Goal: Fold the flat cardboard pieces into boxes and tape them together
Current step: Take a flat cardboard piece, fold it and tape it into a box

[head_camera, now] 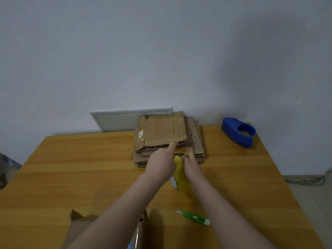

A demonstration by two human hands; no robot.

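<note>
Pale grey wall (125,51) behind; wooden desk (71,177) pushed up against it.

- Near left edge: an opened cardboard box (80,229), partly out of view, under your left forearm.
- Far left of centre: white flat panel (116,121) on the wall, just behind the desk.
- Far centre: stack of flat cardboard pieces (197,141), lying untidily at the back of the desk, touching the wall. Top sheet (165,130) sits skewed, its near edge raised a little.
- Your left grip (161,164) is at that near edge: one digit lies on top of the sheet, the rest curl beneath, pinching it.
- Between your hands: a yellow object (181,177) on the desk, too blurred to identify.
- Your right grip (191,164) is just beside it, at the stack's near edge, fingers curled. You cannot tell from this view whether it grasps anything.
- Near, right of centre: green utility knife (194,216), lying flat, apart from both arms.
- Far right: blue tape dispenser (239,132), standing alone near the desk's back corner, well apart from the stack.
</note>
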